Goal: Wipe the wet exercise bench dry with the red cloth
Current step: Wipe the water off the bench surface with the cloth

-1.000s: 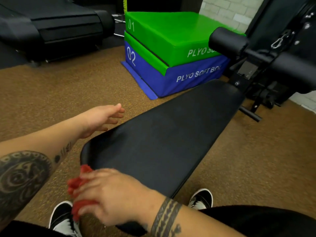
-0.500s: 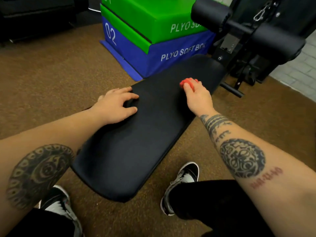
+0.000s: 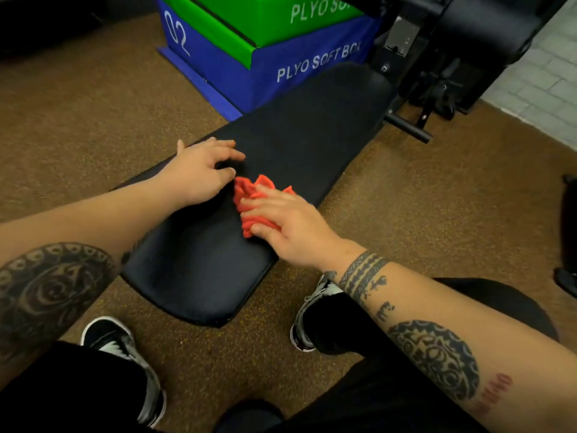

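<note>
Red cloth (image 3: 254,200) sits bunched at the middle of the frame, on the black exercise bench (image 3: 199,270) pad about midway along its length. It looks soft, light and limp, likely to crumple and slide easily on the smooth upholstery, so pressing it flat under the palm should serve better than pinching an edge. The right hand (image 3: 287,226) lies over the cloth's lower right part, fingers spread and pressing down rather than closed around it. The left hand (image 3: 199,175), just upper left of the cloth, rests open on the pad with fingers splayed, apparently bracing. I cannot make out wet patches on the dark surface.

The pad's rounded near end sits at lower centre, between two black-and-white shoes (image 3: 125,360); its long edges run diagonally toward the upper right, where the black frame (image 3: 409,129) begins. Bare pad lies open both ways for strokes. Brown floor (image 3: 437,198) surrounds it; stacked blue and green plyo boxes (image 3: 281,48) stand close at the top.
</note>
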